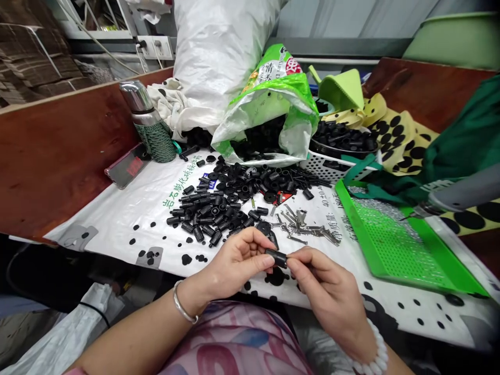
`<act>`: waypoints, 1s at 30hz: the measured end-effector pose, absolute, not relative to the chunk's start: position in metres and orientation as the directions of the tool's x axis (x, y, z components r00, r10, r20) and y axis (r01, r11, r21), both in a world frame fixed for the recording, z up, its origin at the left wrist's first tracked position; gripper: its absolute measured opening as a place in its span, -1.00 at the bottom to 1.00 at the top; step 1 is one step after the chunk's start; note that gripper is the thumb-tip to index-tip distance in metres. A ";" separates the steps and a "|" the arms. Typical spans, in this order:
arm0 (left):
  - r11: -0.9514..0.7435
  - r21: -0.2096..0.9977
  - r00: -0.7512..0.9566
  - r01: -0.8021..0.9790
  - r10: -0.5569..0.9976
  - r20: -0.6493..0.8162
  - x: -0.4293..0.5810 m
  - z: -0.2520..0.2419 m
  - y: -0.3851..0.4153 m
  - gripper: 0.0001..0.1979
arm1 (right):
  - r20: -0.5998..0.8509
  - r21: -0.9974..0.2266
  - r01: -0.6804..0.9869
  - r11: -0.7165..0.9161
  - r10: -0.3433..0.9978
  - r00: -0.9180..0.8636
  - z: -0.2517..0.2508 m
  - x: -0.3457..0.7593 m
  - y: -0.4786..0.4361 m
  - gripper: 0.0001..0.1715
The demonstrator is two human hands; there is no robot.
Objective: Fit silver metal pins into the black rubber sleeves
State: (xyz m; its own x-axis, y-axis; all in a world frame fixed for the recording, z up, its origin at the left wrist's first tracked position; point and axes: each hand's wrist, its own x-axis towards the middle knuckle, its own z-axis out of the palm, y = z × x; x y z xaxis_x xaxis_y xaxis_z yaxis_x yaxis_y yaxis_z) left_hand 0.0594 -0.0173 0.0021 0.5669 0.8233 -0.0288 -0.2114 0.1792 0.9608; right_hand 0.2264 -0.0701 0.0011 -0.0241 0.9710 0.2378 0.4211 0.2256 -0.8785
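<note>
Between my two hands is a black plastic cylinder (276,258), held just above the table's front edge. My left hand (238,260) pinches its left end between thumb and fingers. At its right end, the thumb and forefinger of my right hand (326,284) close on the cylinder's tip; whether they also hold a small part is hidden. Just beyond my hands lies a heap of black plastic parts (211,205), cylinders and round caps among them. Right of that heap are loose thin metal strips (300,225).
A green perforated tray (390,250) with small shiny pieces sits right, a power screwdriver (464,190) over it. Behind are an open green-white bag (269,94) of black parts and a white basket (332,169). A thermos (150,125) and a phone (127,165) stand and lie left.
</note>
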 end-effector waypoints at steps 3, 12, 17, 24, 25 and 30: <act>0.078 0.984 0.525 -0.161 0.851 0.018 0.059 0.001 -0.020 -0.83 | 0.220 -0.892 0.406 0.198 0.975 0.008 -0.003 0.225 -0.072 -0.87; 0.286 0.954 0.623 -0.093 0.764 -0.168 0.059 0.008 -0.018 -0.76 | 0.568 -0.548 0.605 0.578 0.788 -0.238 -0.006 0.232 -0.071 -0.85; 0.160 0.987 0.603 -0.022 0.790 -0.115 0.058 0.009 -0.019 -0.81 | 0.407 -0.747 0.503 0.435 0.897 -0.171 -0.013 0.225 -0.073 -0.82; 0.164 0.980 0.517 -0.114 0.852 -0.082 0.059 0.005 -0.012 -0.76 | 0.284 -0.874 0.388 0.292 0.956 -0.079 -0.008 0.211 -0.068 -0.79; 0.179 0.975 0.498 -0.131 0.863 -0.091 0.058 0.003 -0.010 -0.75 | 0.308 -0.860 0.403 0.312 0.948 -0.077 -0.006 0.213 -0.065 -0.82; 0.257 0.957 0.448 -0.133 0.877 -0.173 0.060 -0.004 -0.007 -0.72 | 0.447 -0.744 0.527 0.412 0.892 -0.067 -0.003 0.222 -0.059 -0.68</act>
